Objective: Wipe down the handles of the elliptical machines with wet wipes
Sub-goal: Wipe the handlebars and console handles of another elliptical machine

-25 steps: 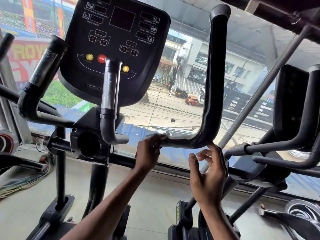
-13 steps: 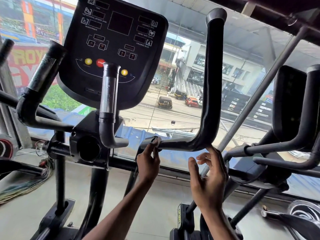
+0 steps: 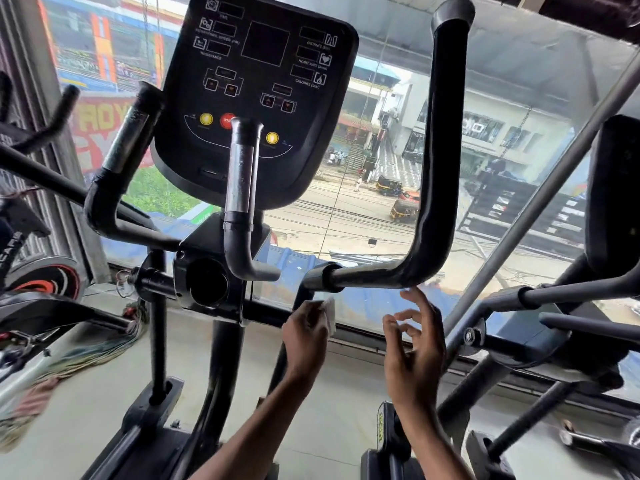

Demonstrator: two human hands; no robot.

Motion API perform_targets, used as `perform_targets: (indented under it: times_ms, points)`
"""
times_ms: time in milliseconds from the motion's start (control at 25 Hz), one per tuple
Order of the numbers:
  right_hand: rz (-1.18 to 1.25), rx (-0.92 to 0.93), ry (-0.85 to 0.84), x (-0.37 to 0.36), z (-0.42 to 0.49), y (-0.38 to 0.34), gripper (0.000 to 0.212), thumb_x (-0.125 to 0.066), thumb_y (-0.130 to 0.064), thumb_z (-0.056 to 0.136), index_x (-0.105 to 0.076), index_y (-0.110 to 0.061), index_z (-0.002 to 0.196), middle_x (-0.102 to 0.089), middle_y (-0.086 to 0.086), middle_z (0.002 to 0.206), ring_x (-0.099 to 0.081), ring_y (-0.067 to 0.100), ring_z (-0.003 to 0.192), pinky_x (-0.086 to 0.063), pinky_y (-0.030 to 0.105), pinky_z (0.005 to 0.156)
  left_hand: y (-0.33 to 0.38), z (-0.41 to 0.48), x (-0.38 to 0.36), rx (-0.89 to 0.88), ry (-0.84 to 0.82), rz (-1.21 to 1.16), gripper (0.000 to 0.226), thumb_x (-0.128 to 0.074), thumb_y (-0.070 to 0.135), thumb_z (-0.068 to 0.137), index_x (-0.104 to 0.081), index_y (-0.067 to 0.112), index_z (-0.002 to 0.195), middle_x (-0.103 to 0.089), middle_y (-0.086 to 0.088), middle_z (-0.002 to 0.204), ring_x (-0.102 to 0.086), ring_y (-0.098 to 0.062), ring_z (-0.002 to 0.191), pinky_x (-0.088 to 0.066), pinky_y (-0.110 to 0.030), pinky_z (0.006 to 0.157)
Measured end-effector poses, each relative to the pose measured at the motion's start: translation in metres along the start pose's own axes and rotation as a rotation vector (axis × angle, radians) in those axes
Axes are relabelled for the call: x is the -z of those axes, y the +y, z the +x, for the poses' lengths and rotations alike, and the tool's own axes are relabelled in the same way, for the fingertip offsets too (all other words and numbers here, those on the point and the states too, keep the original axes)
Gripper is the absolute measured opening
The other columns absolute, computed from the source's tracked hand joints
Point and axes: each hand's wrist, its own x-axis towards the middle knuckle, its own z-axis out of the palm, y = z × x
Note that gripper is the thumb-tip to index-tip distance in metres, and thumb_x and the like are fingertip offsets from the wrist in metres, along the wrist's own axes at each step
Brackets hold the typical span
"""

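Left hand (image 3: 304, 336) grips white crumpled wet wipe (image 3: 329, 315) just under the black curved tubular handle (image 3: 438, 202), 8 o'clock of its bend, apparently poised to wipe; right hand (image 3: 415, 344), empty and loose-fingered, hovers at 6 o'clock.

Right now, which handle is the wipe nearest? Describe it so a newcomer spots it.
Find the black console. To its right rises a tall handle, bending left just above the left hand holding the wipe. Unlike the short chrome-banded handles, it is tallest and glossy black.
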Motion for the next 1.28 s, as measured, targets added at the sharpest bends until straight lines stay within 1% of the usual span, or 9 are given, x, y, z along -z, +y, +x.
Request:
perform_targets:
  times_ms: [160, 280, 400, 520, 600, 840, 1000, 1160, 1280]
  points:
    - [0.031, -0.183, -0.143, -0.01, -0.029, 0.044, 0.03, -0.064, -0.035, 0.089, -0.066, -0.031, 0.118, -0.069, -0.019, 0.112, -0.069, 0.011, 0.094, -0.059, 0.037, 0.075, 0.007, -0.039, 0.007, 0.143, -0.024, -0.12, 0.025, -0.06, -0.002, 0.094, -0.076, 0.018, 0.094, -0.075, 0.009, 0.081, -0.066, -0.002, 0.074, -0.047, -0.011, 0.064]
    - [0.061, -0.321, -0.372, -0.016, -0.053, 0.067, 0.032, -0.07, -0.043, 0.084, -0.069, -0.033, 0.115, -0.073, -0.014, 0.11, -0.072, 0.01, 0.098, -0.061, 0.036, 0.077, -0.001, -0.069, 0.019, 0.2, -0.016, -0.132, 0.026, -0.061, -0.002, 0.09, -0.078, 0.018, 0.094, -0.079, 0.004, 0.088, -0.072, -0.015, 0.085, -0.055, -0.026, 0.078]
    - [0.119, -0.364, -0.542, -0.019, -0.078, 0.071, 0.021, -0.08, -0.022, 0.088, -0.069, -0.033, 0.101, -0.075, -0.012, 0.1, -0.075, 0.013, 0.091, -0.059, 0.027, 0.076, -0.001, -0.102, 0.038, 0.243, 0.046, -0.108, 0.022, -0.063, 0.016, 0.078, -0.078, 0.015, 0.094, -0.079, -0.005, 0.092, -0.074, -0.032, 0.094, -0.059, -0.044, 0.088]
    - [0.16, -0.349, -0.697, -0.011, -0.103, 0.058, 0.017, -0.081, -0.021, 0.087, -0.072, -0.033, 0.096, -0.076, -0.016, 0.089, -0.074, 0.005, 0.083, -0.061, 0.034, 0.077, 0.005, -0.144, 0.062, 0.311, 0.186, -0.186, 0.015, -0.066, 0.009, 0.082, -0.076, 0.011, 0.092, -0.077, -0.007, 0.084, -0.07, -0.025, 0.08, -0.057, -0.033, 0.072]
    - [0.22, -0.354, -0.809, -0.005, -0.124, 0.042, 0.023, -0.082, -0.013, 0.086, -0.073, -0.034, 0.091, -0.076, -0.017, 0.085, -0.073, 0.001, 0.082, -0.062, 0.036, 0.082, 0.012, -0.178, 0.084, 0.35, 0.294, -0.188, 0.014, -0.067, -0.001, 0.09, -0.075, 0.01, 0.093, -0.076, -0.008, 0.081, -0.068, -0.022, 0.074, -0.054, -0.029, 0.065]
    - [0.362, -0.346, -1.016, 0.01, -0.188, -0.039, 0.02, -0.082, -0.011, 0.085, -0.072, -0.029, 0.084, -0.077, -0.011, 0.079, -0.072, 0.002, 0.076, -0.061, 0.037, 0.083, 0.029, -0.271, 0.161, 0.377, 0.524, -0.149, 0.007, -0.072, 0.013, 0.095, -0.076, 0.009, 0.091, -0.077, -0.016, 0.085, -0.071, -0.021, 0.07, -0.058, -0.032, 0.063]
    - [0.467, -0.216, -1.174, 0.024, -0.238, -0.1, 0.009, -0.082, -0.024, 0.085, -0.075, -0.025, 0.09, -0.078, -0.01, 0.086, -0.074, 0.005, 0.081, -0.062, 0.04, 0.083, 0.056, -0.341, 0.218, 0.342, 0.666, -0.195, 0.01, -0.071, 0.012, 0.095, -0.074, 0.003, 0.099, -0.078, -0.015, 0.092, -0.075, -0.021, 0.078, -0.06, -0.031, 0.065]
    - [0.586, -0.088, -1.375, 0.052, -0.304, -0.176, 0.036, -0.081, -0.056, 0.072, -0.074, -0.032, 0.097, -0.077, -0.012, 0.098, -0.074, 0.006, 0.085, -0.063, 0.037, 0.078, 0.078, -0.441, 0.284, 0.28, 0.808, -0.237, 0.014, -0.072, 0.012, 0.095, -0.072, 0.001, 0.105, -0.078, -0.018, 0.098, -0.076, -0.028, 0.086, -0.063, -0.04, 0.077]
    - [0.642, 0.048, -1.543, 0.097, -0.377, -0.243, 0.031, -0.089, -0.045, 0.074, -0.073, -0.034, 0.098, -0.077, -0.01, 0.089, -0.074, 0.005, 0.078, -0.061, 0.026, 0.071, 0.098, -0.543, 0.337, 0.263, 0.948, -0.212, 0.015, -0.072, 0.012, 0.094, -0.072, 0.001, 0.104, -0.077, -0.02, 0.098, -0.075, -0.03, 0.084, -0.061, -0.036, 0.071]
